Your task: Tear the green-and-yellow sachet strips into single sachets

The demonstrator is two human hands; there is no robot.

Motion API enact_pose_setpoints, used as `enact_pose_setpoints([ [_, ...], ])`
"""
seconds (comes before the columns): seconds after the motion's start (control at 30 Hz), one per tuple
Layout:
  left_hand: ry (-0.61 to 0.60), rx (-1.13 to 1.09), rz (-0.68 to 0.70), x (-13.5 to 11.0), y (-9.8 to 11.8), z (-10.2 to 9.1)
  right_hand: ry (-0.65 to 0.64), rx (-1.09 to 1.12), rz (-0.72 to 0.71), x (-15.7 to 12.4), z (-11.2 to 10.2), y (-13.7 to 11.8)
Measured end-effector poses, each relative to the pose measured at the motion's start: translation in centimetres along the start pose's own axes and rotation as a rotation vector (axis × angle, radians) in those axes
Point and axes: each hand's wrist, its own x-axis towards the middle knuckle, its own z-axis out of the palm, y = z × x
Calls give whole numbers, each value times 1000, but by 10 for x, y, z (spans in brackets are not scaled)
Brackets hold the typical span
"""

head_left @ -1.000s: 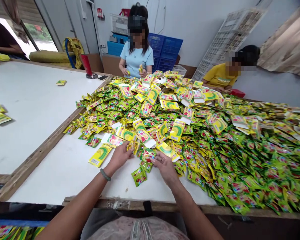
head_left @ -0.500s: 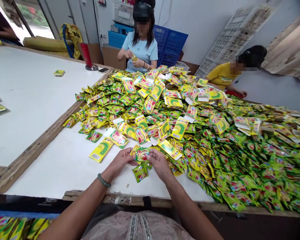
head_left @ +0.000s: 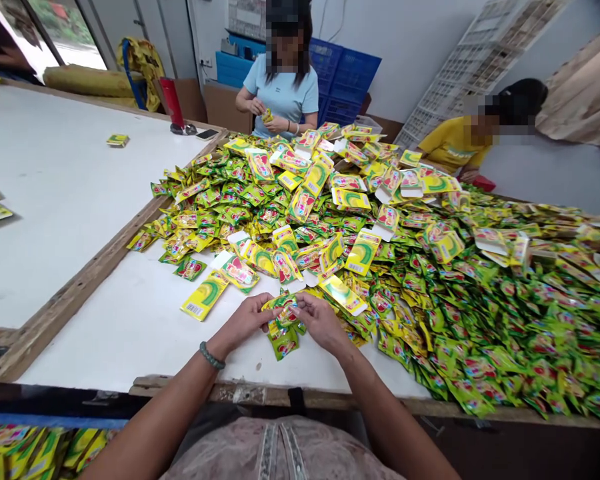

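Note:
Both hands are closed on a small yellow-and-green printed carton (head_left: 284, 312) above the near part of the table. My left hand (head_left: 247, 321), with a beaded bracelet on the wrist, grips its left end. My right hand (head_left: 323, 323) pinches the right end between thumb and fingers. Directly below the carton is a green sachet (head_left: 285, 346), lying partly covered by it. To the left of my hands lie a yellow carton (head_left: 205, 295) and a carton with an open white flap (head_left: 238, 272). Whether the held carton contains anything is hidden.
A large heap of green sachets (head_left: 485, 333) mixed with cartons covers the table's right side. Wooden strips (head_left: 87, 283) edge the white tabletop (head_left: 70, 167). Across the heap sits a person in light blue (head_left: 285, 93); another wears yellow (head_left: 450, 143). A red bottle (head_left: 171, 103) stands at the back.
My hands have drawn slightly closer together on the carton, which looks more tilted and more covered by the fingers. The whole view has shifted a little.

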Motion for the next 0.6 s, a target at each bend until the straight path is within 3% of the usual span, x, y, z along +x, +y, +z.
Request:
enact_pose_setpoints([
  [0.13,-78,69,-5,5,0,4,-51,113,19,-5,1,-2],
  [0.23,-117,188,8,12,10,2,28,105,47,-10,-4,0],
  [0.3,-63,409,114,22,23,-2,141,53,46,-13,-10,1],
  [0.43,189,1163,505,53,51,-11,327,-65,19,-20,-18,3],
  [0.5,174,1440,593,68,59,-13,371,-89,4,-23,-19,5],
  [0.6,123,1587,622,79,65,-14,426,-93,-10,-28,-22,7],
])
